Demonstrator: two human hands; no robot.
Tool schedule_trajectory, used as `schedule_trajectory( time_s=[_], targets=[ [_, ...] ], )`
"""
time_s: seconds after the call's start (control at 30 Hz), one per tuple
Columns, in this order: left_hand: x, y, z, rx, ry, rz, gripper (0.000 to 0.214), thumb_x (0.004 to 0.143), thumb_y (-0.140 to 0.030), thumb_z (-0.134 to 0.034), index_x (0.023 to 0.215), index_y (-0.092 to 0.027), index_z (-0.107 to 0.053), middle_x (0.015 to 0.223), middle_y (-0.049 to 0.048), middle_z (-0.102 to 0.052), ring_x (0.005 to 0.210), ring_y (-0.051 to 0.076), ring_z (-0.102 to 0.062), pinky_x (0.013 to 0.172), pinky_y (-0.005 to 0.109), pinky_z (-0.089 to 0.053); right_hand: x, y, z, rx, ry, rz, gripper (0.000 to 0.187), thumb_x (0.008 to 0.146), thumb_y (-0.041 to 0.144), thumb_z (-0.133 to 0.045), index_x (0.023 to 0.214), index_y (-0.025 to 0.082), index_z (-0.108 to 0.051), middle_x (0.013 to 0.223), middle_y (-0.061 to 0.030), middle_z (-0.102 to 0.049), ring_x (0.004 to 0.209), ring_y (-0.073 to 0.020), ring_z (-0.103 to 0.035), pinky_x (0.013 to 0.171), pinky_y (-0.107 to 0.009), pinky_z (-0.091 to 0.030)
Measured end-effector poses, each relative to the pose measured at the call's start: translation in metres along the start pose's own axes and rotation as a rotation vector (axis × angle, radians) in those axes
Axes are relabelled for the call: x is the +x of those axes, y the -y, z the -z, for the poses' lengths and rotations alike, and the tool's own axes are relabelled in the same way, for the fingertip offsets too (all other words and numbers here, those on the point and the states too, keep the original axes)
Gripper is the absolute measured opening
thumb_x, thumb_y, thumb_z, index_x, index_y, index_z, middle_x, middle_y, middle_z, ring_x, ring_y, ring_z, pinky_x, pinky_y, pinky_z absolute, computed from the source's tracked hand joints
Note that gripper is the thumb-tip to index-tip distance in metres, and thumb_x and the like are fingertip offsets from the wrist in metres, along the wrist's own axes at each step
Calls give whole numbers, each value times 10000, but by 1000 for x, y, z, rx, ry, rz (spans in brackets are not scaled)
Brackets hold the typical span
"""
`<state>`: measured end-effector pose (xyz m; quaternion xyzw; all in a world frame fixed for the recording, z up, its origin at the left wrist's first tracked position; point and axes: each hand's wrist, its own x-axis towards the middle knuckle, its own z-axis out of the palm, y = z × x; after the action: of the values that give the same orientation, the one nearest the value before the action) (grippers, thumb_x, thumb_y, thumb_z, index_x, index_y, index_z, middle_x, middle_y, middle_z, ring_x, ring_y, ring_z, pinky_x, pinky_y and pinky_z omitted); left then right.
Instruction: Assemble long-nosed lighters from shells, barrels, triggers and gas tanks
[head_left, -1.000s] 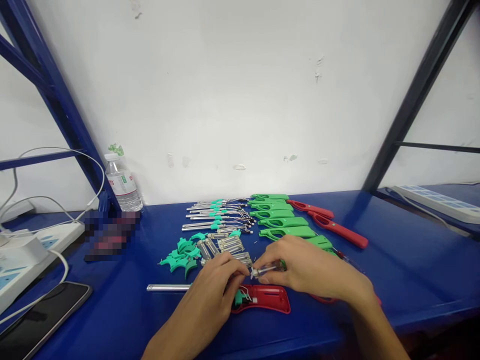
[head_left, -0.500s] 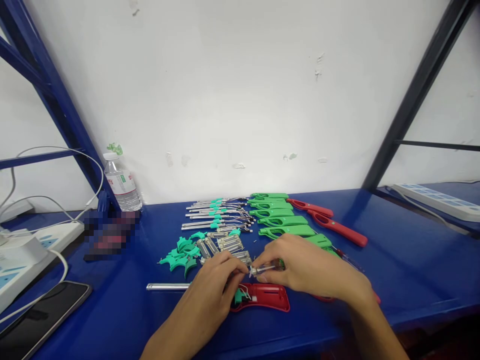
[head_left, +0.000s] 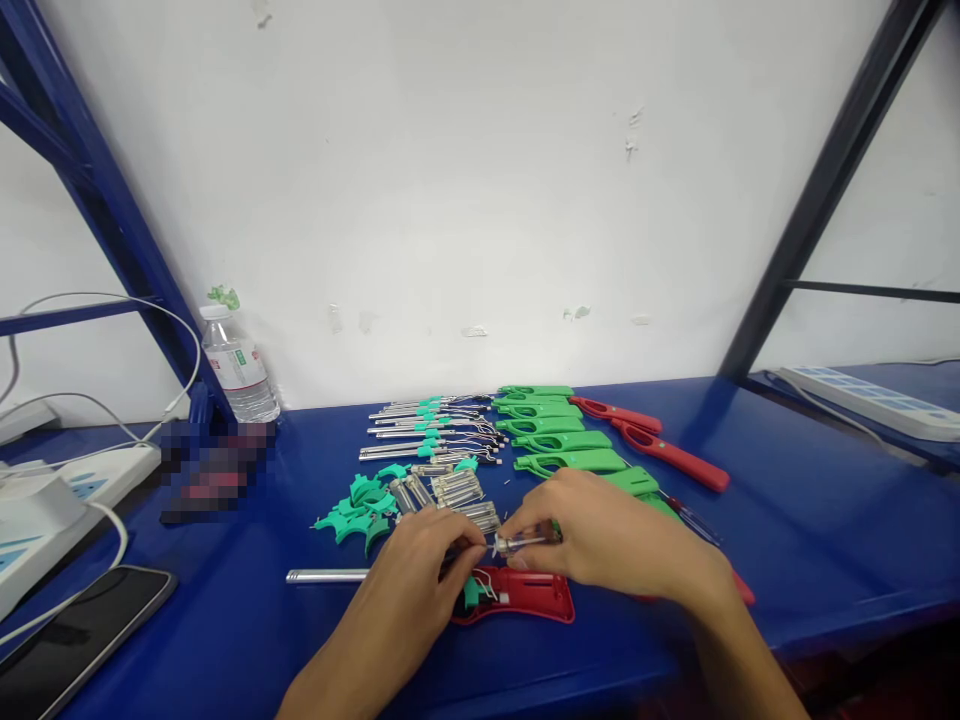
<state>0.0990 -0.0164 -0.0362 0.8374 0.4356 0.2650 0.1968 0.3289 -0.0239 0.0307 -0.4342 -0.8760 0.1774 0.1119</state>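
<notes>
Between the fingers of my right hand [head_left: 592, 525] lies a clear lighter fuel tank [head_left: 525, 541], its nozzle end pointing left. My left hand [head_left: 427, 555] is closed in a pinch at that nozzle end, beside a tiny white piece; what the fingertips grip is too small to make out. Below both hands rests a red lighter shell half [head_left: 544, 592] with a green trigger [head_left: 472, 592] and white wires in it. Its metal barrel [head_left: 326, 576] sticks out to the left, partly hidden by my left hand. More clear fuel tanks [head_left: 457, 487] lie just behind my hands.
Loose green triggers [head_left: 360, 512] are heaped left of the tanks. Behind them are several metal barrels [head_left: 397, 453] with wires. Green shells [head_left: 566, 440], red shells [head_left: 675, 462] and a screwdriver [head_left: 694, 520] lie rightward. A phone [head_left: 82, 635], power strip [head_left: 112, 475] and water bottle [head_left: 240, 375] stand left.
The view has shifted slightly. My left fingertips have moved a little away from the tank's nozzle end, to the left. My right hand still holds the tank.
</notes>
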Motion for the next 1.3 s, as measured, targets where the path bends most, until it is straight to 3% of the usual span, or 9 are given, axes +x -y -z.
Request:
schedule_trajectory(
  time_s=[0.33,0.8,1.3],
  targets=[
    [-2,-2,-2,-3,6,-46,174,1009,-100,-601,926,-231,-680,949,-1,-731,926,224,-672,829,328,-445,-1,1,0,-24,-17,-19,211,916,184,-715,1017,288,-868,725,16,-736,608,-127,-511,617,-279,-277],
    [-3,-3,-2,4,16,-71,185,1006,-92,-599,901,-227,-669,917,-8,-695,907,217,-633,821,327,-418,0,4,2,-21,6,-31,139,858,175,-741,874,283,-827,630,71,-608,568,-109,-367,581,-280,-244],
    [-4,-4,-2,-8,23,-84,182,985,-76,-625,905,-228,-684,908,-15,-690,886,199,-616,792,307,-411,1,0,-1,-27,15,14,127,871,160,-737,860,263,-811,657,67,-644,579,-106,-421,603,-282,-269]
  ],
)
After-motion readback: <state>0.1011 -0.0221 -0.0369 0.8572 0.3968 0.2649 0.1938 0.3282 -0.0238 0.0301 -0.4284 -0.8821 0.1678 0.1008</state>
